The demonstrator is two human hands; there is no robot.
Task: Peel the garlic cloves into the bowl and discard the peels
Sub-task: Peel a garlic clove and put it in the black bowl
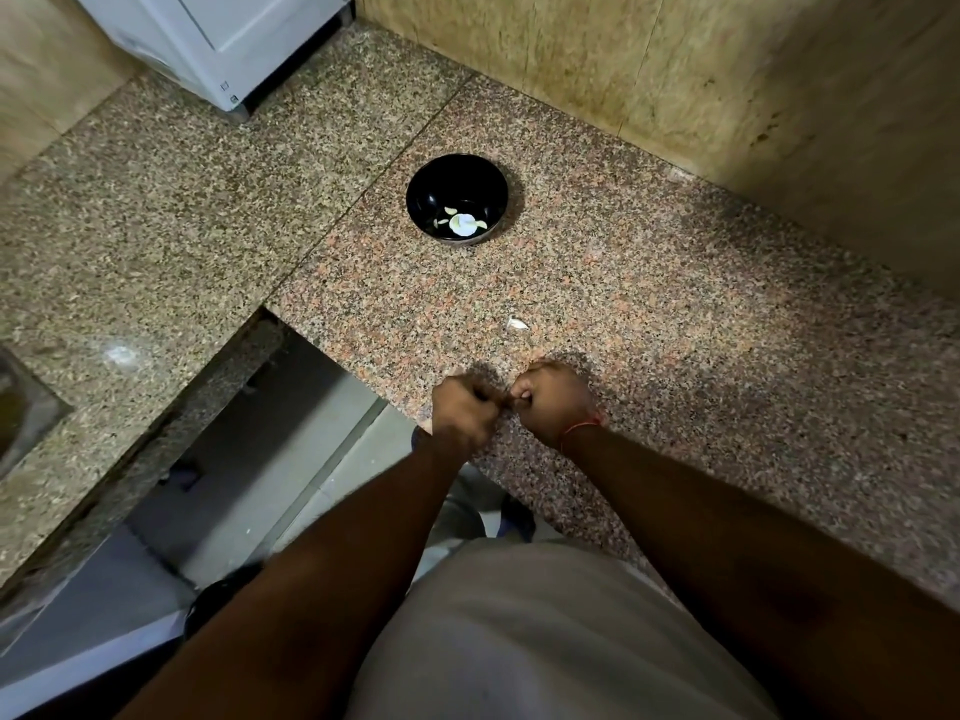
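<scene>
Black bowl (456, 199) holds few peeled cloves (451, 210) plus garlic remnant (462, 224). Peel scrap (517, 324) lies between bowl and hands. Left hand (464, 410), right hand (551, 402) curled, fingertips meeting on something hidden, probably clove. Peels undiscarded.

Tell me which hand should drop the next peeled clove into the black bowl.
Probably the right hand: the bowl lies ahead, about centred between the hands, and the right sits slightly nearer it. The left hand sits nearer the counter edge.

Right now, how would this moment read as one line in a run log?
left hand, right hand: fingers curled, meeting over counter edge | black bowl: garlic pieces inside | counter: one peel
</scene>
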